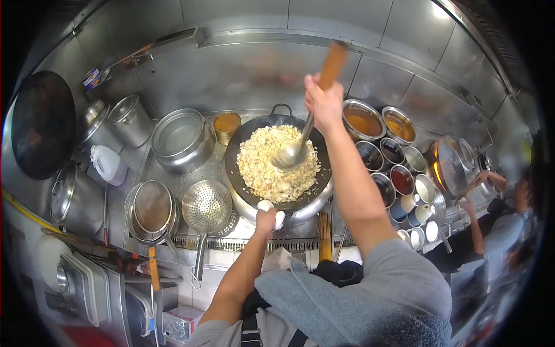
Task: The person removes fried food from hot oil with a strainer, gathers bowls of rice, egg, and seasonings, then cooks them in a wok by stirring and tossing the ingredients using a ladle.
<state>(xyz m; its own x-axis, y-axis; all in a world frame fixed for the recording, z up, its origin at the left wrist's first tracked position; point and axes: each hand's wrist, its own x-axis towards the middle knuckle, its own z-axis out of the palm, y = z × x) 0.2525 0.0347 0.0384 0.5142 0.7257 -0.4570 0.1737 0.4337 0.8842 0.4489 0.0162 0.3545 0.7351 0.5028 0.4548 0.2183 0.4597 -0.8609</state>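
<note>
A large dark wok (233,149) sits on the stove, filled with loose yellowish fried rice (263,165). My right hand (325,104) is wrapped round the handle of a ladle (291,155), below its wooden end. The ladle's bowl rests on the right part of the rice. At the wok's near edge, my left hand (266,221) is closed on a folded white cloth (279,218). The cloth seems to lie against the wok's near rim or handle; my fingers hide the exact contact.
Left of the wok are a perforated strainer (206,205), a round sieve (152,207) and a water-filled pot (178,140). Sauce and seasoning containers (402,179) crowd the right. A bamboo brush (325,234) stands near the front edge. A co-worker (497,225) handles another wok (451,165) further right.
</note>
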